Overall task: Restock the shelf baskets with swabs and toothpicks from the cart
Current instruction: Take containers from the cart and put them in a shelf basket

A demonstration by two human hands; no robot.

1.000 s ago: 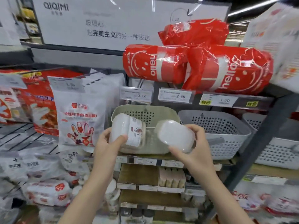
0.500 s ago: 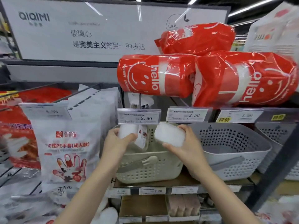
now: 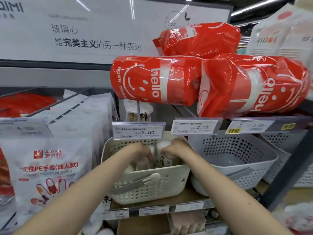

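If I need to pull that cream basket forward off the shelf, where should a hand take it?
Take the cream basket by its front rim, coming from the aisle side and slightly above. The rim is a thick rolled lip facing the camera and free of other things, while the grey basket crowds its right wall and price tags overhang the back. Both hands are inside it now.

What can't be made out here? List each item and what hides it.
- Head view: left hand and right hand fingers are sunk in the cream basket and motion-blurred, so grip unclear.
- Packs in the basket: mostly covered by the hands.
- Left price tag: digits blurred.
- Grey basket: its floor is partly hidden by the near wall.
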